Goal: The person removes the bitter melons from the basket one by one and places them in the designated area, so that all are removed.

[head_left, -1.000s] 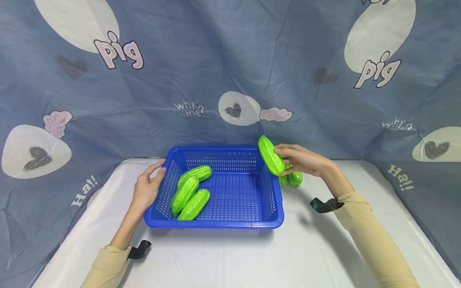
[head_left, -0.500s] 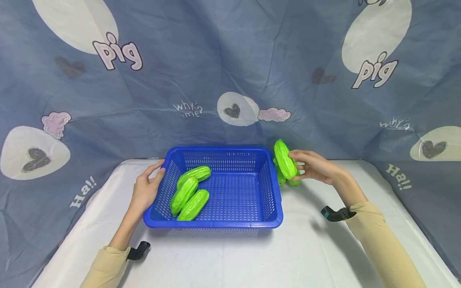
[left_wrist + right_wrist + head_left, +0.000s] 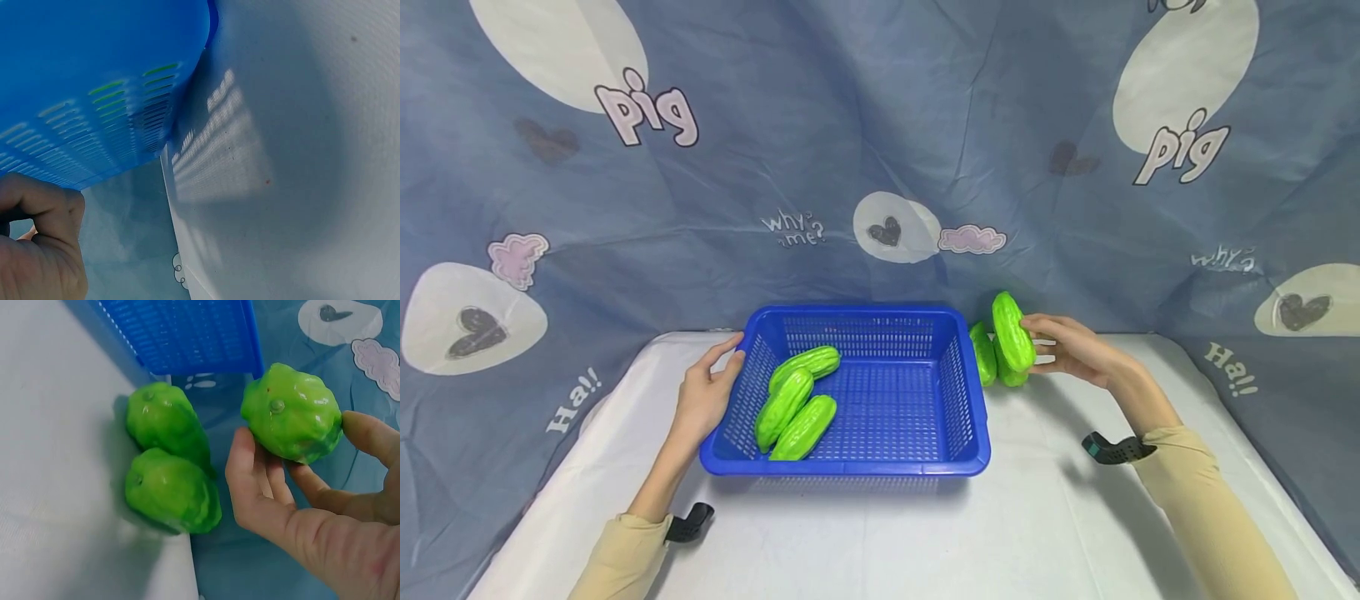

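My right hand (image 3: pixel 1070 348) holds a bright green bitter melon (image 3: pixel 1011 329) between thumb and fingers, raised beside the basket's right side. In the right wrist view, the held melon's (image 3: pixel 290 415) rounded end faces the camera. Below it, two more bitter melons (image 3: pixel 165 487) lie side by side on the table, partly hidden in the head view. A blue plastic basket (image 3: pixel 850 468) with slotted walls stands at the centre. Three bitter melons (image 3: pixel 805 427) lie in its left part. At the left rim, my left hand (image 3: pixel 702 396) grips the edge with thumb and fingers.
A white cloth (image 3: pixel 865 542) covers the table. Behind it hangs a blue printed curtain (image 3: pixel 820 150), close to the basket's back rim. Each wrist wears a black band (image 3: pixel 1117 448).
My right hand has carried the bitter melon rightward, from above the basket's right rim to over the two melons on the table. The left hand and basket stay in place.
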Tool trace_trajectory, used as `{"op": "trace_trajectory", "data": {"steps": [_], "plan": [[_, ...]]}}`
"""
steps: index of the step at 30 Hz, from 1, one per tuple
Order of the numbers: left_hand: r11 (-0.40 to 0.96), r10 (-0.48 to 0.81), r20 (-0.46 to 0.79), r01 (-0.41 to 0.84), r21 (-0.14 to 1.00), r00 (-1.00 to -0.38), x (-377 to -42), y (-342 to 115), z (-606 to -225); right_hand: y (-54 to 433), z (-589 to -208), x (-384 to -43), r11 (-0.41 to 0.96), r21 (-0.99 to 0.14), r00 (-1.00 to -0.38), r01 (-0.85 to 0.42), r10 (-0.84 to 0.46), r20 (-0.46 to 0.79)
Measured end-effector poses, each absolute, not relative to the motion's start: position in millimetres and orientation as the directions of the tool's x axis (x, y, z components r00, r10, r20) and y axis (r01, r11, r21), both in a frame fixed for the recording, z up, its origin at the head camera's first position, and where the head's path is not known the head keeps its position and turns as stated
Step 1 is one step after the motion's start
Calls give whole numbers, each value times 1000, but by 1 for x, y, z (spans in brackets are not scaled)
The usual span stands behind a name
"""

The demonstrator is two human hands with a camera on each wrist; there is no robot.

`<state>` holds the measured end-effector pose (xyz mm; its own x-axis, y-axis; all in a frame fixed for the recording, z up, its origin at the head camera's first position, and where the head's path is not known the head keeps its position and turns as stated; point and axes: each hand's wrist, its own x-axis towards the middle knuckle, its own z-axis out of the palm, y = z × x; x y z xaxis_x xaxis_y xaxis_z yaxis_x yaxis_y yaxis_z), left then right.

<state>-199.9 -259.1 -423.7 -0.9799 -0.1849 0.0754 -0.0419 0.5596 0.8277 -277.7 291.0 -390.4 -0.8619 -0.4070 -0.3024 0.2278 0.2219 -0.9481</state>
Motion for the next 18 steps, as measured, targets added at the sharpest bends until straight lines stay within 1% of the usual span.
{"op": "trace_trajectory", "data": {"steps": [8,14,18], "plan": [[565,-183,76,-41,824,-980,-200,-259,-423,305,-394,-276,248,-940,-864,234,-390,-318],[567,-187,76,-44,823,-980,-200,-260,-423,316,-395,-277,229,-946,-874,228,-380,-303],[566,-189,74,-47,823,-979,-201,-260,-424,322,-398,-277,219,-944,-875,248,-368,-315]]}}
